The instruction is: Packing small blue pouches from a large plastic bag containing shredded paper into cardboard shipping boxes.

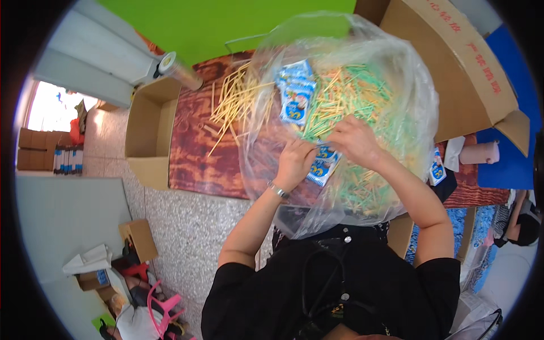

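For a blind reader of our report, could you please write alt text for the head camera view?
Seen from above, a person's left hand and right hand together hold a small blue and white packet over a large clear plastic bag full of thin green and yellow sticks. More packets lie inside the bag, and open cardboard boxes stand around the wooden table.

Bright daylight is filling a sharply curved fisheye view.
Light is pouring in from a blown-out opening (54, 107) at the far left, washing its detail to white. The clear plastic bag (396, 113) is catching soft glare and veiling the sticks inside it. Shadows are staying faint and diffuse across the table (192, 153). Straight carton edges are bending toward the rim, a black ring is closing off the corners, and the outer margins are smearing slightly.
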{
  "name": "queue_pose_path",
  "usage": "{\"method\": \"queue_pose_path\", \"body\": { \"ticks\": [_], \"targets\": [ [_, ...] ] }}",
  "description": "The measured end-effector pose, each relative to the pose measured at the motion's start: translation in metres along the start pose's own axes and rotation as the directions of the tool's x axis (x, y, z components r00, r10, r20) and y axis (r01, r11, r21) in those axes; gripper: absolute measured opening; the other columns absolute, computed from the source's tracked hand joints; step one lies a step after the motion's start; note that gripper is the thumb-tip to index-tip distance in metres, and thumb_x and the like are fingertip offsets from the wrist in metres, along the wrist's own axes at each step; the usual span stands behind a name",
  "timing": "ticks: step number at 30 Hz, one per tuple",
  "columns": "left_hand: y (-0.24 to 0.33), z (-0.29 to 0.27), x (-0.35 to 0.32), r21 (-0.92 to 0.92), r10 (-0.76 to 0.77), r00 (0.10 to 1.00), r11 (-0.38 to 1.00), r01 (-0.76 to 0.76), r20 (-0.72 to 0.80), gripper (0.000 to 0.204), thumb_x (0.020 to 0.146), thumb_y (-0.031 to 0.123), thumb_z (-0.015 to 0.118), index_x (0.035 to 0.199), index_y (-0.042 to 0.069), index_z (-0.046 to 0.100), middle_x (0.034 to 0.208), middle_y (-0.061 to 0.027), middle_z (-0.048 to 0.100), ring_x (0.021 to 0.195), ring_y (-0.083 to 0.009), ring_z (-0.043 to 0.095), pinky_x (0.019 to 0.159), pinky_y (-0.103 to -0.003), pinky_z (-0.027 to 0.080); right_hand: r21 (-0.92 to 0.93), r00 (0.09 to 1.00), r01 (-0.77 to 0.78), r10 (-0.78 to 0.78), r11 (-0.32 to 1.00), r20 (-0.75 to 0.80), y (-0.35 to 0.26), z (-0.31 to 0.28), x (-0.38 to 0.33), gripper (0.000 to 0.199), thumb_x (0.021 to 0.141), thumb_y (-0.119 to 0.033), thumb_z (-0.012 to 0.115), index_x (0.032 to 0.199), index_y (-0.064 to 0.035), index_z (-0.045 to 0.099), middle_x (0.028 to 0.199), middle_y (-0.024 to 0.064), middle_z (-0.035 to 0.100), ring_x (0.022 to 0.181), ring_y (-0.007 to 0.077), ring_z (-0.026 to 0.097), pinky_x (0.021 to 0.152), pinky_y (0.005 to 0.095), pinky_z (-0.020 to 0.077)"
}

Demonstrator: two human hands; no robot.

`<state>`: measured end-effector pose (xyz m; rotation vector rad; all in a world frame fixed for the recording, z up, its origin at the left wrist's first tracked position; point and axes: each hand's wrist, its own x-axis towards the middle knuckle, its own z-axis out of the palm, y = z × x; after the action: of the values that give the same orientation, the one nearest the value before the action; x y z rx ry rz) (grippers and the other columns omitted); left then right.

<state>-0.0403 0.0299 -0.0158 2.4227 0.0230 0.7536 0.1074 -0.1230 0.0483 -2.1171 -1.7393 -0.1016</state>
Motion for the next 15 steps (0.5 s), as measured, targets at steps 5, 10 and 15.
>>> {"method": "queue_pose_path", "body": {
  "ticks": [5, 10, 15],
  "targets": [
    [0.010, -0.006, 0.011, -0.535, -0.447, 0.820, 0.621, 0.572, 0.359, 0.015, 0.087, 0.016, 0.069, 0.084, 0.001, 0.066, 0.069, 0.0013, 0.063, 0.058, -0.0038, 0.052, 0.051, -0.023, 0.042, 0.625, 0.937, -0.348, 0.280, 0.698, 0.209, -0.004, -0.018, 0.013, 0.015, 0.084, -0.022, 0.066, 0.086, -0.0067, 0.065, 0.076, 0.0104, 0.064, 0.074, 0.0297, 0.063, 0.062, 0.0383, 0.0476],
    [0.000, 0.010, 0.020, -0.589, -0.488, 0.795, 0.542, 0.599, 0.359, 0.010, 0.083, 0.006, 0.073, 0.079, 0.003, 0.064, 0.076, 0.0023, 0.065, 0.066, 0.0000, 0.054, 0.054, -0.018, 0.045, 0.540, 0.984, -0.179, 0.165, 0.822, 0.074, 0.006, -0.027, 0.019, 0.017, 0.084, -0.018, 0.067, 0.094, -0.0053, 0.065, 0.079, 0.0129, 0.066, 0.071, 0.0287, 0.064, 0.063, 0.0374, 0.0486],
    [0.004, 0.006, 0.033, -0.503, -0.505, 0.836, 0.677, 0.537, 0.214, 0.024, 0.077, 0.005, 0.078, 0.069, 0.007, 0.055, 0.066, 0.0073, 0.055, 0.058, 0.0008, 0.045, 0.049, -0.017, 0.035, 0.666, 0.971, -0.238, 0.199, 0.707, 0.136, 0.070, -0.028, 0.031, 0.025, 0.085, -0.013, 0.064, 0.109, -0.0076, 0.065, 0.091, 0.0121, 0.068, 0.080, 0.0273, 0.065, 0.072, 0.0345, 0.0509]
  ]
}}
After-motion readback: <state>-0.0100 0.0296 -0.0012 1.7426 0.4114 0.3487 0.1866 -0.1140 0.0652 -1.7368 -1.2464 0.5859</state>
